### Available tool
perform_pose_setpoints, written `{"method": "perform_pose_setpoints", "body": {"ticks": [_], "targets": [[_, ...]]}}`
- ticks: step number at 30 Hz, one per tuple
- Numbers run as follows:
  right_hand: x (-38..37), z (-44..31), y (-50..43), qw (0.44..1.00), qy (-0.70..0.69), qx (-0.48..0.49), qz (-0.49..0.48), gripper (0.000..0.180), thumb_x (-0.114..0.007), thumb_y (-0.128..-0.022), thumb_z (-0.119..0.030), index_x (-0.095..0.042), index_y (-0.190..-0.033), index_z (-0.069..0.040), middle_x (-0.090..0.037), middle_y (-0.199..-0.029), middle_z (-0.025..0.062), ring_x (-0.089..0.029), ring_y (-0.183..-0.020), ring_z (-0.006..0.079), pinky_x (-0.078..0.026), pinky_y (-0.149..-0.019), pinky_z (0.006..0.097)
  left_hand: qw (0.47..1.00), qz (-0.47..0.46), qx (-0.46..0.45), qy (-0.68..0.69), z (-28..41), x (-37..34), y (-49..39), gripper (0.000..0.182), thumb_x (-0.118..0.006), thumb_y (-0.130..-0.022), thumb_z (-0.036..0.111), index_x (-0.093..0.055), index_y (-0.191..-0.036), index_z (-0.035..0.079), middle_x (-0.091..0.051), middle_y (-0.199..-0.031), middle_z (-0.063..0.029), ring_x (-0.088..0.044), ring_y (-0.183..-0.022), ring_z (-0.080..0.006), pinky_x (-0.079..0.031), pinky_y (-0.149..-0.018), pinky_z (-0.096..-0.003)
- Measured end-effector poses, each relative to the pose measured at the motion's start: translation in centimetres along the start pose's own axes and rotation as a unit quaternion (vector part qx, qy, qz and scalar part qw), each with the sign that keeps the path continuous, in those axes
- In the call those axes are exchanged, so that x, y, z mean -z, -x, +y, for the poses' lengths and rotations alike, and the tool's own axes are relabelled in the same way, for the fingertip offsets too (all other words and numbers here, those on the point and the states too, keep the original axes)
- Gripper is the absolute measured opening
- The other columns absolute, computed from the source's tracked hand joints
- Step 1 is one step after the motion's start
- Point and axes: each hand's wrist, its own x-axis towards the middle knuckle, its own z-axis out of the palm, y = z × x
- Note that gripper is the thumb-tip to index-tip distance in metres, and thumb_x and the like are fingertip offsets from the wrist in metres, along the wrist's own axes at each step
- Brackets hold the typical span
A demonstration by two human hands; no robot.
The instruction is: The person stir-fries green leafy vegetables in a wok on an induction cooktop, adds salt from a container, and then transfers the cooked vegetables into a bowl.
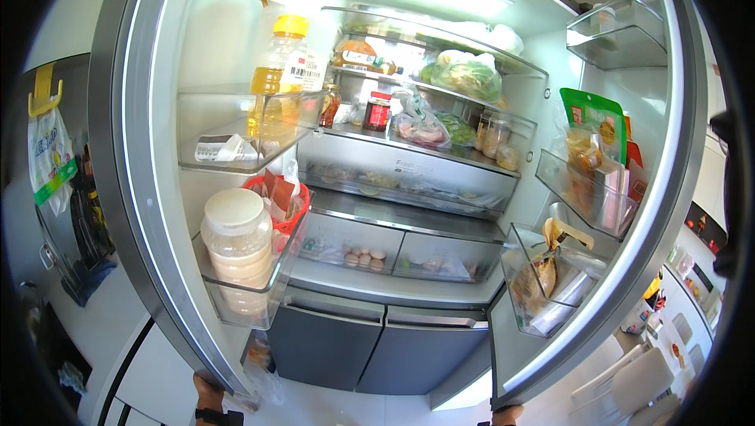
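Both upper refrigerator doors stand swung apart before me. My left hand (209, 393) grips the lower edge of the left door (112, 131), its fingers mostly hidden behind it. At the bottom corner of the right door (596, 331), my right hand (508, 414) holds the edge, and only part of it shows. The left door's bins carry a large bottle of yellow liquid (274, 78), a white-lidded plastic jar (237, 249) and a red basket (302, 202). In the right door are a green pouch (596, 119) and a tied plastic bag (540, 275).
Glass shelves hold bagged cabbage (466, 76), a red-lidded jar (377, 111) and bagged meat (420, 128). Several eggs (364, 258) show through a drawer. Two lower doors (330, 337) are closed. A chair (640, 376) stands right; a plastic bag (50, 157) hangs from a yellow hook left.
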Motion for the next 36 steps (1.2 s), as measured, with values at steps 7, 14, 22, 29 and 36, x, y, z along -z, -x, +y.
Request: {"method": "perform_pose_setpoints", "body": {"ticks": [7,14,22,29,36], "targets": [[-0.1,-0.3,0.2,1.0,0.018,0.0,0.004,0.059,-0.025,-0.087,-0.051,-0.053,-0.123,-0.014,-0.06,-0.117,0.0105,-0.059,-0.095,0.0329,-0.052,-0.07,0.0459,1.0,0.026,-0.007,0.002,-0.1,0.1,0.1,0.057,-0.038,-0.089,0.048,-0.051,-0.127,0.008,-0.055,-0.126,-0.0085,-0.05,-0.117,-0.0299,-0.042,-0.098,-0.0446],[1.7,0.2,-0.7,1.0,0.019,0.003,0.002,0.059,-0.025,-0.087,-0.051,-0.053,-0.123,-0.014,-0.06,-0.117,0.0105,-0.059,-0.095,0.0328,-0.052,-0.07,0.0457,0.998,0.055,-0.004,0.004,0.2,0.5,-0.3,0.058,-0.039,-0.088,0.05,-0.05,-0.127,0.009,-0.053,-0.127,-0.0088,-0.049,-0.116,-0.0299,-0.041,-0.098,-0.0438],[-0.9,0.6,2.5,0.999,-0.046,0.011,0.025,0.057,-0.025,-0.087,-0.046,-0.054,-0.12,-0.01,-0.061,-0.107,0.0127,-0.059,-0.084,0.0356,-0.05,-0.062,0.0493,0.999,0.049,-0.005,-0.004,0.6,1.6,-0.8,0.056,-0.04,-0.086,0.046,-0.052,-0.126,0.009,-0.054,-0.126,-0.0084,-0.05,-0.115,-0.0295,-0.041,-0.098,-0.0431],[-5.5,-0.2,6.7,0.995,-0.072,0.024,0.061,0.052,-0.026,-0.086,-0.042,-0.053,-0.117,-0.01,-0.06,-0.101,0.0138,-0.059,-0.076,0.0362,-0.049,-0.053,0.0485,0.999,0.051,-0.007,-0.01,0.8,2.7,-1.4,0.054,-0.04,-0.085,0.045,-0.054,-0.122,0.008,-0.056,-0.122,-0.0093,-0.052,-0.112,-0.0302,-0.042,-0.095,-0.0435],[-6.3,-0.4,7.4,0.996,-0.059,0.023,0.063,0.054,-0.025,-0.086,-0.045,-0.053,-0.118,-0.011,-0.059,-0.103,0.0137,-0.059,-0.077,0.0364,-0.049,-0.055,0.0489,0.998,0.058,0.011,0.017,1.2,2.2,-1.6,0.053,-0.038,-0.086,0.047,-0.054,-0.12,0.009,-0.057,-0.119,-0.0108,-0.053,-0.109,-0.0322,-0.044,-0.092,-0.0464]]}}
